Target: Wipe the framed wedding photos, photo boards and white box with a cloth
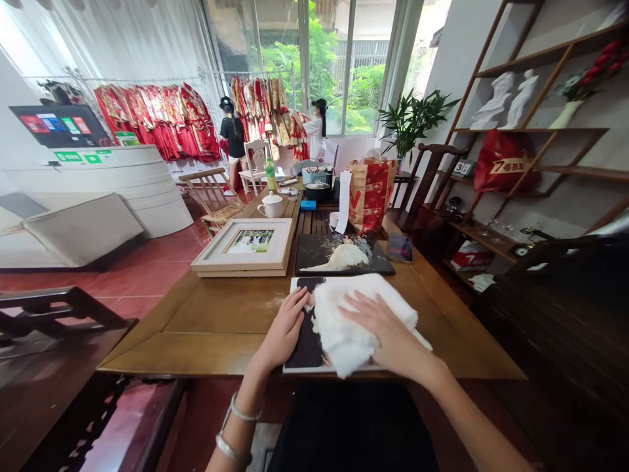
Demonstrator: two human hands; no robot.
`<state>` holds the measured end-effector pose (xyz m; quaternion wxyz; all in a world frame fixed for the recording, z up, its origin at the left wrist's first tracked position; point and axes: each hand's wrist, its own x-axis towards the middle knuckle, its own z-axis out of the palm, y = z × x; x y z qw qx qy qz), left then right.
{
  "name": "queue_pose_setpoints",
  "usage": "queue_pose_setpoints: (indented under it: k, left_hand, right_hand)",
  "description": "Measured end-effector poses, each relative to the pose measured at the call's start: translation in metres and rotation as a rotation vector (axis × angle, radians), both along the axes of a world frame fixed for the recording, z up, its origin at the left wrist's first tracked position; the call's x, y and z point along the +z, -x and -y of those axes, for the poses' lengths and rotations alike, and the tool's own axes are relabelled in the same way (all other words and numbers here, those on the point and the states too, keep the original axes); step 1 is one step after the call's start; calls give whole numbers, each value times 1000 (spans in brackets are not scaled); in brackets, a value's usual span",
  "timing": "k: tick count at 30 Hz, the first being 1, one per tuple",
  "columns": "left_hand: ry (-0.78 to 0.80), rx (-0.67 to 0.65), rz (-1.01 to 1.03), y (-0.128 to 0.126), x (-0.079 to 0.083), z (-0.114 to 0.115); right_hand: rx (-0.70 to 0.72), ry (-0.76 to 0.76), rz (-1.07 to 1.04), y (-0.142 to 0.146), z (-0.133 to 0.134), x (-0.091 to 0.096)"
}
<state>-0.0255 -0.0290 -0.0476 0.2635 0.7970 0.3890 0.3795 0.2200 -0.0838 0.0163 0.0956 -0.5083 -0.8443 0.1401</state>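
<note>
A dark photo panel [305,341] with white edges lies flat near the table's front edge. Over its middle and right part is spread a white towel [344,351], hiding most of the picture. On top of the towel, my right hand [376,324] lies flat with its fingers apart, pressing the cloth. My left hand [286,326] rests on the panel's left edge, fingers stretched out and beside the towel, gripping nothing.
Just beyond lie a framed photo [246,246] and a second dark photo panel [339,254]. Farther back stand a lidded white cup [273,205], a green bottle [270,174] and a red paper bag [371,196]. Two people [233,141] are by the clothes racks.
</note>
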Motion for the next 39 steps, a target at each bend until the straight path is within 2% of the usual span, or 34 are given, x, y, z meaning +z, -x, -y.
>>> queue_pose_setpoints:
  k: [3,6,9,12,15,18,21,27,30,33,39]
  left_hand:
    - [-6,-7,2,-1,0,0]
    - [-20,-13,3,-1,0,0]
    - [-15,-14,-13,-1,1,0]
    - [0,-14,-37,0,2,0]
    - [4,-16,-45,0,3,0]
    - [7,-12,-40,0,3,0]
    - [7,-14,-32,-1,3,1]
    - [-6,-16,-36,-2,3,1]
    - [-10,-15,-31,-2,3,2]
    - [-9,-12,-26,-2,3,2]
    - [-5,-20,-24,-1,3,0]
  right_hand:
    - [149,44,-40,3,46,3]
    - [231,90,-85,-7,61,5]
    - [182,77,-104,-22,34,5]
    - [50,29,-70,-30,-19,5]
    - [-60,18,-37,-25,-64,7]
    - [-79,21,-25,-10,-77,10]
    - [-50,43,33,8,-51,14]
    - [-3,137,220,22,49,23]
    - [3,187,226,20,64,26]
    - [-6,137,176,20,43,26]
    - [-107,23,133,32,-44,27]
